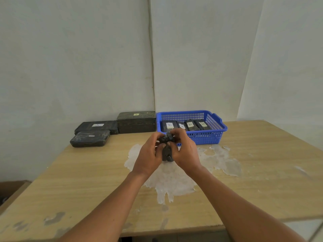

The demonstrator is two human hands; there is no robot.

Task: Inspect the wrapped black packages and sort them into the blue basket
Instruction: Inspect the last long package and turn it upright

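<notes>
A small wrapped black package (167,151) stands on end above the table's middle, held between both hands. My left hand (150,154) grips its left side and my right hand (183,151) grips its right side, fingers curled over its crumpled top. Just behind the hands sits the blue basket (211,137), holding several black packages with white "A" labels (189,124). At the back left lie two flat black packages (90,140) (97,127) and a taller black box (136,122) with a small label.
The wooden table (87,180) has a wide patch of peeled white surface (173,180) under the hands. A white wall with a thin cable (151,58) rises behind. A brown box (10,189) stands on the floor at the left.
</notes>
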